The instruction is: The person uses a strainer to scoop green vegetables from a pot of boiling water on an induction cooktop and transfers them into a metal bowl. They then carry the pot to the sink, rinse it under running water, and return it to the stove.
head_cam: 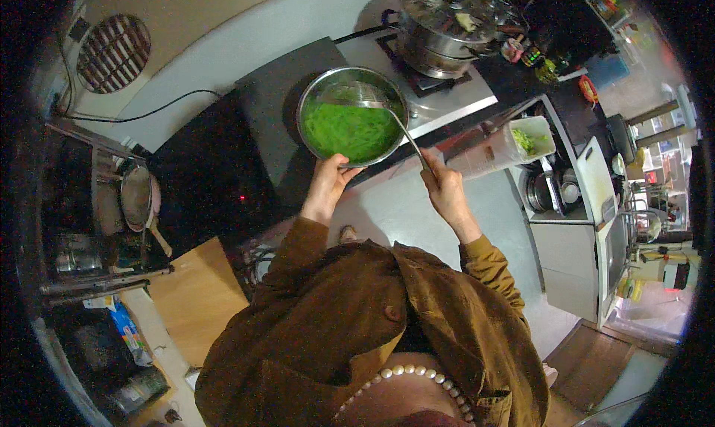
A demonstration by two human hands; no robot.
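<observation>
A round metal bowl [353, 116] with bright green, finely cut vegetables [349, 131] stands tilted or level over the stove's left part; which of these I cannot tell. My left hand [332, 182] grips its near rim, thumb on top. My right hand [444, 187] is closed around the long metal handle of a skimmer [363, 100]. The skimmer's perforated head lies over the vegetables inside the bowl, towards its far side.
On the burner at the back right stands a stacked metal steamer pot [438, 50]. A white bin [530, 139] with green scraps is to the right, beside an open cabinet holding pans. A wooden board [198, 298] lies at the lower left, near a strainer [137, 198] with a wooden handle.
</observation>
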